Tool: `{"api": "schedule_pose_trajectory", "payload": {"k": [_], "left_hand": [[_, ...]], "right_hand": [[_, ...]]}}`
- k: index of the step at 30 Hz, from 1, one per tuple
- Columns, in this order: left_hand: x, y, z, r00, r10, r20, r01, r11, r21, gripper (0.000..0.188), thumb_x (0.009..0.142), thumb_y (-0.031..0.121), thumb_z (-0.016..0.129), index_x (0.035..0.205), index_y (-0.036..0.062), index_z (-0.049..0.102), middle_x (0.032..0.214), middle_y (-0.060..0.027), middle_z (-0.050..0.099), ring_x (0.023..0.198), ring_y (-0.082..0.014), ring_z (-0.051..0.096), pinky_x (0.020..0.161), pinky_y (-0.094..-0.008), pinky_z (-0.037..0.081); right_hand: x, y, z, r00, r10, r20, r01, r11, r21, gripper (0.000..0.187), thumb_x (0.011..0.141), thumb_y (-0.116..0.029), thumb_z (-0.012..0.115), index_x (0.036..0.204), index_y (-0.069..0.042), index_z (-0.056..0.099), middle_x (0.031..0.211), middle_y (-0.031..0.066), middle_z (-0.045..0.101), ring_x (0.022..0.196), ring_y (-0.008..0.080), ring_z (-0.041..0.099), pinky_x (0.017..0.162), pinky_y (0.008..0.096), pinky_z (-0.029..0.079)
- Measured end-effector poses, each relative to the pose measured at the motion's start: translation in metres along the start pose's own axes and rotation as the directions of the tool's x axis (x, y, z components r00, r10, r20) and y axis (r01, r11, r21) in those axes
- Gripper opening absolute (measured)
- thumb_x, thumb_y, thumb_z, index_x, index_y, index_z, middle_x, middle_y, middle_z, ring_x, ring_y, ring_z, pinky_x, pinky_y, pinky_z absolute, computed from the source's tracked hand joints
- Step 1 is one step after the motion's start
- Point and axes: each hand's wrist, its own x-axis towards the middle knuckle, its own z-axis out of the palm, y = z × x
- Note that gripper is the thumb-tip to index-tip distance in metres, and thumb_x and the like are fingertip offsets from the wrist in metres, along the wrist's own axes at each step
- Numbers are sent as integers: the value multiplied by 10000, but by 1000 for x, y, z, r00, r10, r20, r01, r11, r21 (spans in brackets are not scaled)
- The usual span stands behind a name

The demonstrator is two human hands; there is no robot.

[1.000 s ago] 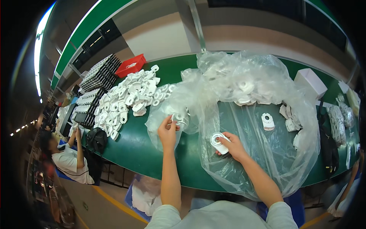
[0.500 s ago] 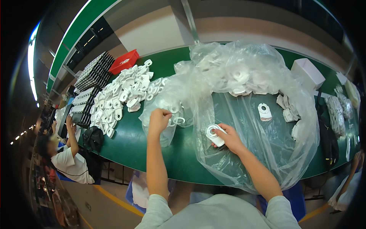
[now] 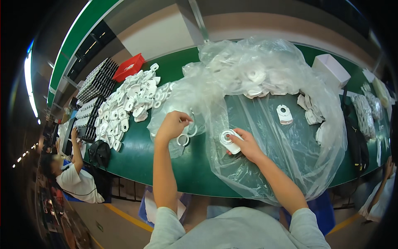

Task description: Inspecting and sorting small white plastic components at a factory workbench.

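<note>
My right hand [image 3: 244,145] is closed round a white plastic housing [image 3: 229,141], rounded at one end with a circular opening, its thumb on the upper face. It hangs over the clear plastic bag [image 3: 265,166] spread on the bench. To the left, my left hand [image 3: 174,124] has its fingers pinched together at a thin white ring [image 3: 193,129], partly lost against the plastic film. Another white ring [image 3: 182,140] lies just below those fingers. One more white housing [image 3: 285,115] rests alone on the plastic, to the right of my right hand.
Loose white parts [image 3: 124,108] are heaped at the left, beside stacked black trays [image 3: 97,81] and a red bin [image 3: 128,67]. More housings [image 3: 309,110] lie on the right, near a white box [image 3: 331,69]. A person [image 3: 78,178] sits at the far left; a black bag [image 3: 99,152] is nearby.
My left hand has shifted slightly up, and a ring now shows below it. My right hand still holds the housing, now turned a little. The whole view has shifted slightly.
</note>
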Motion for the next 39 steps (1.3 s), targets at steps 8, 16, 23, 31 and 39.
{"api": "schedule_pose_trajectory", "payload": {"k": [8, 16, 23, 31, 39], "left_hand": [[-6, 35, 81, 970, -242, -11, 90, 404, -910, 173, 841, 43, 605, 991, -43, 599, 788, -88, 648, 639, -154, 632, 566, -243, 517], [-13, 38, 115, 963, -271, -4, 93, 344, -934, 133, 857, 70, 629, 932, -35, 597, 776, -102, 652, 626, -143, 629, 526, -228, 486], [-13, 46, 122, 959, -265, -101, 7, 376, -926, 107, 838, 51, 646, 896, -34, 613, 740, -66, 631, 621, -113, 604, 528, -217, 467], [-15, 43, 124, 970, -237, -58, 29, 349, -937, 96, 813, 35, 671, 865, -35, 631, 721, -50, 618, 584, -95, 563, 509, -213, 438], [-15, 47, 124, 969, -239, -64, 53, 454, -890, 86, 808, 27, 669, 861, -30, 634, 698, -40, 618, 571, -82, 564, 492, -204, 433]], "right_hand": [[5, 12, -4, 999, -28, -46, 35, 987, 159, 295, 993, -261, 416, 1096, 4, 496, 938, 119, 623, 741, 208, 652, 671, 331, 547], [4, 7, -2, 998, 14, -66, -5, 991, 135, 266, 957, -124, 456, 1183, 17, 443, 1060, 144, 594, 813, 236, 654, 722, 340, 552], [4, 7, -5, 998, 9, -63, 0, 989, 147, 287, 932, -70, 450, 1200, 27, 428, 1066, 155, 589, 839, 242, 652, 745, 345, 546], [3, 7, -7, 998, -9, -58, 23, 969, 244, 332, 917, -80, 394, 1231, 24, 414, 1081, 173, 580, 888, 272, 642, 802, 385, 528], [5, 11, -7, 995, -49, -88, 62, 986, 153, 324, 897, -13, 446, 1219, 19, 422, 1056, 154, 593, 864, 238, 651, 779, 345, 542]]}}
